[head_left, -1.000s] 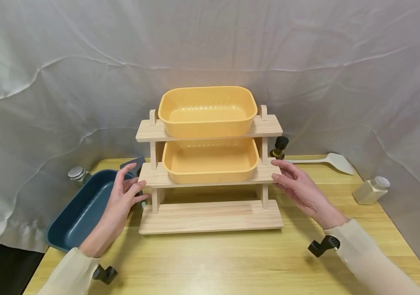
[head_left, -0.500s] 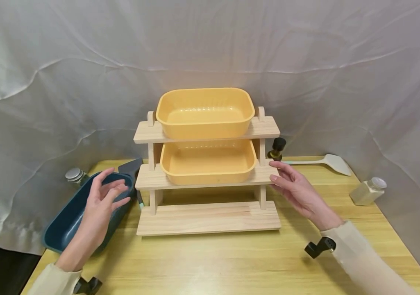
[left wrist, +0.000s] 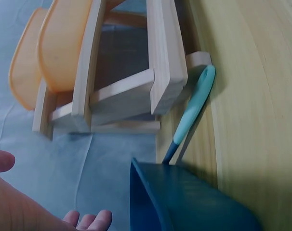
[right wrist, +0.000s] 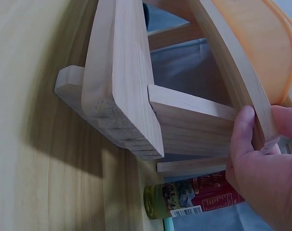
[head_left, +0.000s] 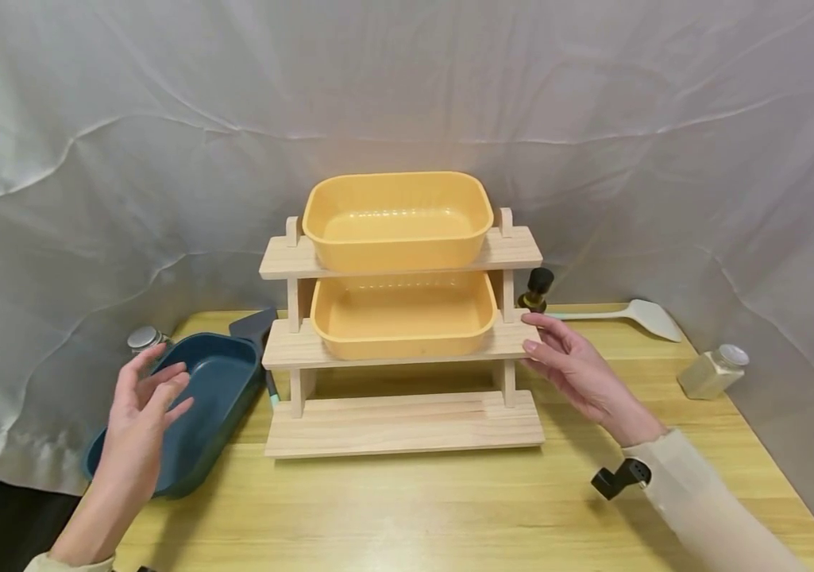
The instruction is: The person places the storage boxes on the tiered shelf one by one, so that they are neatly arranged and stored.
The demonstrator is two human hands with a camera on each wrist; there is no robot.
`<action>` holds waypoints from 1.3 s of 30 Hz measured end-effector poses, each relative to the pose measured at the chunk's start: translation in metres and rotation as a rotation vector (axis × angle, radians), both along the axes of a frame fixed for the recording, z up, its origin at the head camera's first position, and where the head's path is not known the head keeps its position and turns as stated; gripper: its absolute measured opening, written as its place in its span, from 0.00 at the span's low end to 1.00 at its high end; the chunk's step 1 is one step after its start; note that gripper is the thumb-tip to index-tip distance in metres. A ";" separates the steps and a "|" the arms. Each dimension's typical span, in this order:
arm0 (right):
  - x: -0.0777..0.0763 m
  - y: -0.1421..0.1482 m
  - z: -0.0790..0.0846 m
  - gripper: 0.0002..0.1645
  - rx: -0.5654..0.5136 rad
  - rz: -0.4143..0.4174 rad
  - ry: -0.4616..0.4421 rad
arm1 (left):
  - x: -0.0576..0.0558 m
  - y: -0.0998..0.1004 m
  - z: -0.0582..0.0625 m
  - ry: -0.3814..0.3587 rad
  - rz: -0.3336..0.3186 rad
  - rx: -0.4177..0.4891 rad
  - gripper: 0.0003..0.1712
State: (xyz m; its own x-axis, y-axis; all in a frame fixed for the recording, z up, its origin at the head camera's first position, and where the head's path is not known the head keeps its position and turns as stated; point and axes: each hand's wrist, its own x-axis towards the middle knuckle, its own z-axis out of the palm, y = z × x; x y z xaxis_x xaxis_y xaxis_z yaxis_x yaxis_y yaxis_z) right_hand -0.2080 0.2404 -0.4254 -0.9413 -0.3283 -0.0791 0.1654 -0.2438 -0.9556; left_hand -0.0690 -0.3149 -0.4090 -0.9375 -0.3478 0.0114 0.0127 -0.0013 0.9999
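A three-tier wooden shelf rack stands on the table. One yellow bin sits on its top tier, and another yellow bin on the middle tier. My right hand pinches the right end of the middle board, thumb on one face and fingers on the other. Over the left side of a dark blue bin hovers my left hand, fingers loosely bent and holding nothing. In the left wrist view the blue bin lies beside the left hand's fingertips.
A dark spatula with a teal-ended handle lies between blue bin and rack. Behind the rack's right side stands an oil bottle, near a white spatula. A spice jar is at right, another jar at left.
My left hand has left the rack's left end and moved left and toward me, over the blue bin. The right hand keeps its hold on the middle board.
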 end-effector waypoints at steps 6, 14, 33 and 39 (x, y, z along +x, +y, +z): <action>0.001 0.000 0.001 0.27 -0.001 0.007 0.009 | 0.011 -0.009 -0.004 0.035 0.125 0.132 0.30; 0.000 -0.001 0.002 0.28 0.006 0.011 -0.001 | 0.030 -0.025 -0.009 -0.022 0.344 0.219 0.28; 0.000 0.001 0.000 0.28 0.020 0.007 0.015 | 0.054 -0.033 -0.049 -0.096 0.724 0.101 0.29; -0.001 0.000 0.000 0.28 0.024 0.009 0.013 | 0.057 -0.036 -0.061 -0.238 0.696 0.130 0.39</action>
State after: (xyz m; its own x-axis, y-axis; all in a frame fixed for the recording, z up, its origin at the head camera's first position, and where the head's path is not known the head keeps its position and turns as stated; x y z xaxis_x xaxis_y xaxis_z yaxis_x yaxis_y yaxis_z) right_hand -0.2092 0.2408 -0.4256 -0.9394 -0.3345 -0.0747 0.1549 -0.2198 -0.9632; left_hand -0.0123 -0.3507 -0.4702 -0.4724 -0.8464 -0.2458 -0.1631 -0.1901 0.9681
